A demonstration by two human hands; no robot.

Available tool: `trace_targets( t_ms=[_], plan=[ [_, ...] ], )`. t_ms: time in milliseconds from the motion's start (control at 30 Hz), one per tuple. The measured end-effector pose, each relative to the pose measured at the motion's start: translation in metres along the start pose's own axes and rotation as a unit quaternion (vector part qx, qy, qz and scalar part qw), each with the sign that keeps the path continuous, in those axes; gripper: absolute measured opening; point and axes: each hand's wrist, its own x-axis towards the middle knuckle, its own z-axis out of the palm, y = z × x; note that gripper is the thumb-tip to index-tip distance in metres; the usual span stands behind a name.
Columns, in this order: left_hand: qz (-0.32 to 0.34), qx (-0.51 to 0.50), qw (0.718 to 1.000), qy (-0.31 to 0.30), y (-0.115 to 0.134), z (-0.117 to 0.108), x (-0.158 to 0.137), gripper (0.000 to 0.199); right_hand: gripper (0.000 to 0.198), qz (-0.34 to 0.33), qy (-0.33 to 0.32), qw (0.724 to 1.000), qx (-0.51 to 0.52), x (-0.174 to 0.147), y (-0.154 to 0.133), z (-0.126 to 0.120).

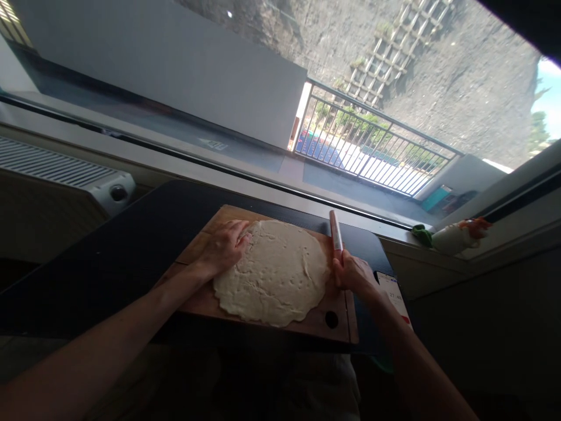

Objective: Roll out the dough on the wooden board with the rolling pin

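A wide, flat sheet of dough (276, 275) with an uneven edge and small dents lies on a wooden cutting board (335, 334). At the dough's upper left edge is my left hand (228, 241), its fingers curled and pressed together on the rim; the fingertips are partly hidden. My right hand (353, 272) grips one end of a rolling pin (335, 231), beside the dough's right edge. The pin points away from me over the board's right side, apart from the middle of the sheet.
The board rests on a dark table (127, 257) by a large window. A phone (394, 297) showing a timer lies right of my right hand. A radiator (65, 181) stands at the left. On the sill at the right is a white pot (451, 238).
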Motion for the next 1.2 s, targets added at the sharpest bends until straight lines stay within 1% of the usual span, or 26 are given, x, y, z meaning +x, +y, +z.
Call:
trace_targets(
  t_ms=[33, 100, 200, 267, 333, 367, 433, 500, 533, 600, 667, 800, 833, 967, 1033, 1133, 1200],
  plan=[
    [0.002, 0.003, 1.000, 0.000, -0.002, 0.001, 0.000, 0.036, 0.030, 0.003, 0.012, 1.000, -0.005, 0.003, 0.000, 0.000],
    [0.005, 0.006, 1.000, -0.001, -0.004, 0.003, 0.000, 0.037, 0.030, -0.015, 0.027, 1.000, -0.002, 0.008, -0.003, 0.001],
    [0.005, 0.008, 1.000, 0.001, -0.006, 0.004, 0.000, 0.037, 0.031, -0.050, 0.013, 0.999, -0.005, 0.015, -0.001, 0.002],
    [0.010, 0.008, 1.000, 0.001, -0.005, 0.003, 0.000, 0.036, 0.031, -0.040, 0.002, 0.999, -0.020, 0.020, 0.004, 0.001],
    [0.015, 0.005, 1.000, -0.001, -0.003, 0.002, 0.000, 0.036, 0.032, -0.019, 0.009, 0.999, -0.032, 0.026, 0.007, 0.001],
    [0.014, 0.004, 1.000, -0.003, -0.002, 0.001, 0.000, 0.036, 0.032, -0.021, 0.019, 0.999, -0.034, 0.028, 0.008, 0.001],
    [0.006, 0.004, 1.000, -0.001, -0.001, 0.000, 0.000, 0.039, 0.031, -0.065, 0.039, 0.997, -0.028, 0.032, 0.006, 0.001],
    [-0.002, 0.005, 1.000, 0.000, 0.000, 0.000, 0.000, 0.040, 0.030, -0.115, 0.044, 0.992, -0.026, 0.037, 0.003, -0.001],
    [-0.002, 0.004, 1.000, 0.000, 0.000, 0.000, 0.000, 0.040, 0.030, -0.120, 0.038, 0.992, -0.031, 0.040, 0.003, -0.003],
    [-0.001, 0.001, 1.000, 0.000, 0.001, 0.000, 0.001, 0.040, 0.031, -0.095, 0.026, 0.994, -0.046, 0.046, 0.002, -0.006],
    [-0.004, -0.001, 1.000, 0.000, 0.002, -0.001, 0.001, 0.041, 0.033, -0.071, 0.029, 0.996, -0.050, 0.051, 0.001, -0.009],
    [-0.016, 0.001, 1.000, -0.007, 0.003, -0.001, 0.001, 0.043, 0.034, -0.110, 0.045, 0.993, -0.016, 0.056, -0.007, -0.009],
    [-0.017, 0.003, 1.000, -0.009, 0.003, -0.001, 0.001, 0.043, 0.035, -0.108, 0.042, 0.993, -0.011, 0.057, -0.010, -0.009],
    [-0.014, 0.003, 1.000, -0.008, 0.002, -0.002, 0.001, 0.042, 0.037, -0.036, 0.038, 0.999, -0.009, 0.064, -0.019, -0.010],
    [-0.011, 0.004, 1.000, -0.009, 0.002, -0.002, 0.001, 0.043, 0.039, -0.038, 0.053, 0.998, 0.001, 0.067, -0.021, -0.011],
    [-0.005, 0.006, 1.000, -0.012, 0.001, -0.001, 0.001, 0.044, 0.040, -0.068, 0.049, 0.996, 0.017, 0.060, -0.014, -0.011],
    [-0.001, 0.003, 1.000, -0.009, 0.000, 0.000, 0.001, 0.044, 0.042, -0.050, 0.024, 0.998, 0.012, 0.047, -0.002, -0.008]
  ],
)
